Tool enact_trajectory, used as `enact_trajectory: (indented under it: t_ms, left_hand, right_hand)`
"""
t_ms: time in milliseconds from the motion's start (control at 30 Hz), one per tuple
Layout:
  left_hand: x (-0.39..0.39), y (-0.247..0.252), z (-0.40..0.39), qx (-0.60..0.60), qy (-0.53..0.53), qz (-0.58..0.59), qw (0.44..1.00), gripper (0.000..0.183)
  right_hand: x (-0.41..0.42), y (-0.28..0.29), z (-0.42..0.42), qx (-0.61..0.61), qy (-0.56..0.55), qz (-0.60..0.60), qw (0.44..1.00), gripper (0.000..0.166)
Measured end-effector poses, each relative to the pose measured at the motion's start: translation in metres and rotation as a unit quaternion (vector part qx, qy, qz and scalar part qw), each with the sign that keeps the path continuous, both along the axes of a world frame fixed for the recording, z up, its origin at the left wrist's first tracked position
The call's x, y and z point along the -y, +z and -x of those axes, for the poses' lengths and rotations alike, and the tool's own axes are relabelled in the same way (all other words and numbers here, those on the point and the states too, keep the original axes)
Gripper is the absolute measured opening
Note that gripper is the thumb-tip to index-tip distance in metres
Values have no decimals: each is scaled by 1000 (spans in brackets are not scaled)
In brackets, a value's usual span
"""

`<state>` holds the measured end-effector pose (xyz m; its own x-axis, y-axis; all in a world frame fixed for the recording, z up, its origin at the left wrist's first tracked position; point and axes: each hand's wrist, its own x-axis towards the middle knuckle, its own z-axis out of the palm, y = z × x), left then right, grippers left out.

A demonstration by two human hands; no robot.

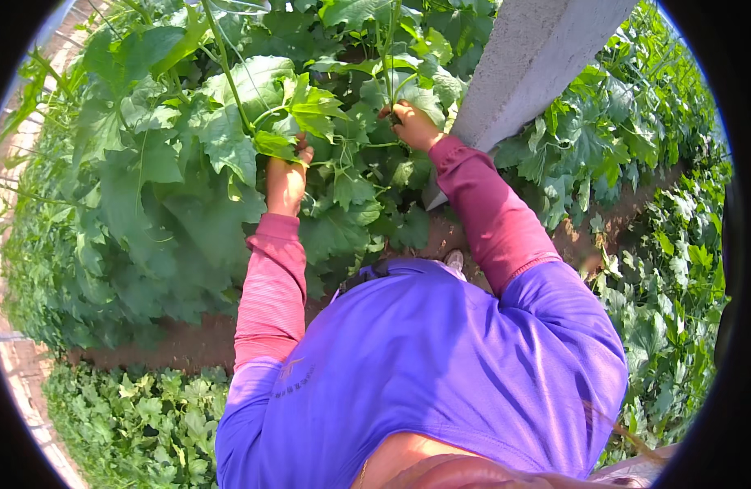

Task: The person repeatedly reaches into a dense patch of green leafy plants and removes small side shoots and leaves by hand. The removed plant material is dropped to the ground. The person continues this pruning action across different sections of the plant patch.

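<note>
My right hand (pixel 415 125) pinches an upright green vine stem (pixel 387 70) between thumb and fingers, just left of a concrete post. Leaves and thin tendrils crowd around that grip. My left hand (pixel 288 177) reaches up into the foliage, below a bright green lobed leaf (pixel 314 113). Small leaves cover part of its fingers, so whether they hold anything cannot be seen. Close above the left hand, another vine stem (pixel 228 79) slants up to the left, with a thin pale string beside it.
The slanting concrete post (pixel 522 67) stands right beside my right hand and forearm. Broad-leaved plants (pixel 137 202) spread thickly to the left. Bare soil (pixel 192 342) runs between the rows, with lower plants (pixel 161 422) behind. A shoe (pixel 455 260) shows on the ground.
</note>
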<state>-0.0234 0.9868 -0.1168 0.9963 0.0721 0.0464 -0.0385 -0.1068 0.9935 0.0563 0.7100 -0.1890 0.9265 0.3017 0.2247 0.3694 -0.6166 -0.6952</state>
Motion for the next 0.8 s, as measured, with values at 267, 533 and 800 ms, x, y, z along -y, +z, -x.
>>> enact_trajectory:
  t_ms: [267, 533, 800]
  left_hand:
    - [68, 11, -7, -10, -244, -109, 964, 35]
    - [119, 12, 3, -88, -375, -18, 923, 43]
    - [116, 17, 21, -54, -355, -23, 933, 25]
  right_hand:
    - [-13, 9, 105, 29, -48, -27, 998, 24]
    - [3, -34, 140, -112, -172, -379, 902, 18]
    - [13, -44, 168, -111, -201, -390, 892, 25]
